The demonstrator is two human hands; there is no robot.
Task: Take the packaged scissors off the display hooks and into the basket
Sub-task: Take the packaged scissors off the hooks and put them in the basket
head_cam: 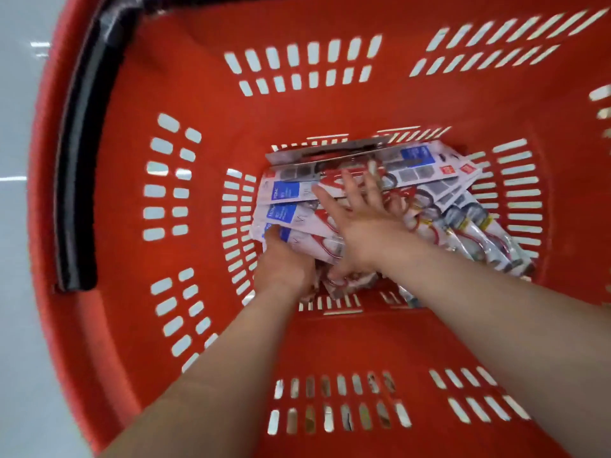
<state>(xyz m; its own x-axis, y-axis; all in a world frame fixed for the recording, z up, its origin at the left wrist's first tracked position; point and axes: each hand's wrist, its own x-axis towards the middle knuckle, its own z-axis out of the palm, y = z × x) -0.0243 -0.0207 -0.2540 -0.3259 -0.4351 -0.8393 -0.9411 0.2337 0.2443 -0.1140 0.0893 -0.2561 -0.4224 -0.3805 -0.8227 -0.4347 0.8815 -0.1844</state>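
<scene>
Several packaged scissors (426, 180), white cards with blue labels and red-handled scissors, lie piled in the bottom of the red basket (205, 104). Both my arms reach down into it. My left hand (284, 259) grips the left end of the pile, thumb on top of a pack and fingers hidden beneath. My right hand (360, 219) lies on top of the packs with its fingers spread and straight. More packs fan out to the right (476, 233). No display hooks are in view.
The basket's slotted walls surround both hands closely. Its black handle (82, 153) runs along the left rim. Pale shiny floor (20, 226) shows beyond the rim on the left.
</scene>
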